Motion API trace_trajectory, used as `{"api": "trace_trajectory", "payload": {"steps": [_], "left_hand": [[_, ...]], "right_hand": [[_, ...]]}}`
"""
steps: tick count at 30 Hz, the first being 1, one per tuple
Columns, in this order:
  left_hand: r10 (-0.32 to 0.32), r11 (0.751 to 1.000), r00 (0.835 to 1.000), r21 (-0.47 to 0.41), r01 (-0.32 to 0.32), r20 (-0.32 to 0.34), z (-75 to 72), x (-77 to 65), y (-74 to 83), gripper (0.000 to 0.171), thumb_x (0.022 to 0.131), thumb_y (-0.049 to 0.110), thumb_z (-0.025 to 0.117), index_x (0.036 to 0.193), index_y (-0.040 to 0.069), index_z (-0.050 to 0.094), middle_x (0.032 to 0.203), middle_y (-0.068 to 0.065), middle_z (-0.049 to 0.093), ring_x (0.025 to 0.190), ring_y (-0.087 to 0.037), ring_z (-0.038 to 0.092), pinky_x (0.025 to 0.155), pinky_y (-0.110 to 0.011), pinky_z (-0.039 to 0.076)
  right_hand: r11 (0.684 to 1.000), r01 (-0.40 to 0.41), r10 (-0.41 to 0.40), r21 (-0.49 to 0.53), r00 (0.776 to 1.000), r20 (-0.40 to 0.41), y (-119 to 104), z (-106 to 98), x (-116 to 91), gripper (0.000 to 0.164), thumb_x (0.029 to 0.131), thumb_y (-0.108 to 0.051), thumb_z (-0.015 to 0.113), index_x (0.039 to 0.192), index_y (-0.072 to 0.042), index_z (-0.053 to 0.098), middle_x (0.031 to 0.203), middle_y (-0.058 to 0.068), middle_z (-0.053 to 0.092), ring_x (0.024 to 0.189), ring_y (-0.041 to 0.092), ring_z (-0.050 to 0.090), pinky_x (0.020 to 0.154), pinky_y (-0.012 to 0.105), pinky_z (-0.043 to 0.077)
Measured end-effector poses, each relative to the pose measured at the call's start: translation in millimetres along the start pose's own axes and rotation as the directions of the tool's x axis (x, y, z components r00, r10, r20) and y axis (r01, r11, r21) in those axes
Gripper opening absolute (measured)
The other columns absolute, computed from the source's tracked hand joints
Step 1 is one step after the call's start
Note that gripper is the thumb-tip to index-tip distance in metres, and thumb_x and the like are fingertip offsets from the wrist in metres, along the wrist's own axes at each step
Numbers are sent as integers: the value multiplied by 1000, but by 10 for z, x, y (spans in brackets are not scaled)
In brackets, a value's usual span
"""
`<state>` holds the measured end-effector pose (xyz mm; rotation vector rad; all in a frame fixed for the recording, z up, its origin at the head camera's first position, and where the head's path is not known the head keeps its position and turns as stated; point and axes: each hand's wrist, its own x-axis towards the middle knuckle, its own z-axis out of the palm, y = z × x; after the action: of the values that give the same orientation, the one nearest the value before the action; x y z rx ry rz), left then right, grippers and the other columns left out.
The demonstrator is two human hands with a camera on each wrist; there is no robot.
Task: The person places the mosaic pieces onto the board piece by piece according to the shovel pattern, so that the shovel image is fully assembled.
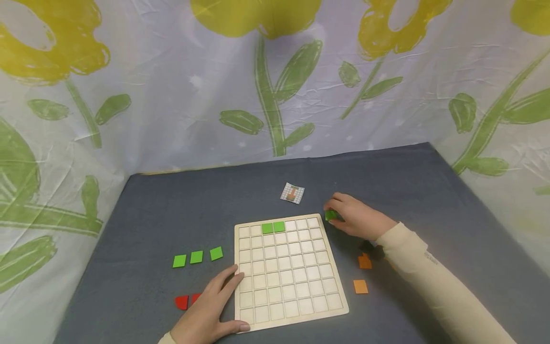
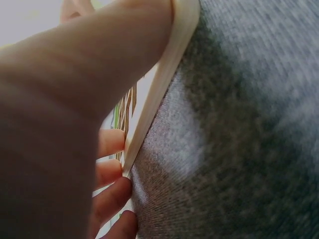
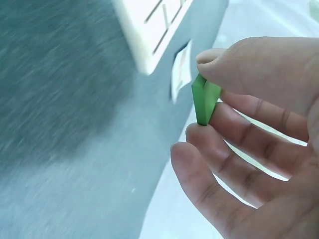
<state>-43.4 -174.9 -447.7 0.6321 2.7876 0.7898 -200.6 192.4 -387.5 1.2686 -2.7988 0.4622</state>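
Observation:
My right hand pinches a green square tile between thumb and fingertips, just beyond the right edge of the wooden grid board. Two green tiles lie side by side in the board's far row. At the board's near left, my left hand rests with its thumb by the corner and its fingertips along the left edge. The left wrist view shows the thumb against the board's rim.
Left of the board lie three green tiles and red rounded pieces, partly behind my left hand. Orange pieces are on the right, with a dark piece near my sleeve. A small pattern card lies beyond the board.

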Motion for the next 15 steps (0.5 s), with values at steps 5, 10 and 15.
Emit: {"api": "trace_trajectory", "payload": {"steps": [5, 10, 15], "left_hand": [[19, 1000, 1000, 14, -19, -14, 2, -5, -8, 96, 73, 72, 61, 143, 9, 43, 150, -11, 34, 132, -30, 39, 94, -46, 48], [32, 999, 998, 36, -30, -50, 19, -15, -19, 95, 72, 71, 63, 143, 10, 44, 150, -10, 35, 132, -29, 40, 94, -44, 48], [56, 997, 995, 53, -52, -82, 38, -25, -29, 95, 71, 70, 65, 142, 10, 45, 149, -10, 36, 132, -27, 40, 94, -42, 49]], "right_hand": [[999, 38, -38, 0, 999, 11, -85, 23, 171, 31, 82, -4, 74, 110, 0, 63, 96, 6, 54, 77, 11, 49, 65, 22, 47], [998, 49, -50, 24, 998, 27, -153, 78, 331, 30, 84, -4, 73, 112, 0, 63, 96, 6, 55, 77, 11, 47, 65, 23, 46], [997, 76, -77, 25, 996, 36, -187, 160, 447, 31, 83, -4, 74, 112, 0, 62, 99, 7, 56, 85, 17, 54, 70, 24, 50]]}}
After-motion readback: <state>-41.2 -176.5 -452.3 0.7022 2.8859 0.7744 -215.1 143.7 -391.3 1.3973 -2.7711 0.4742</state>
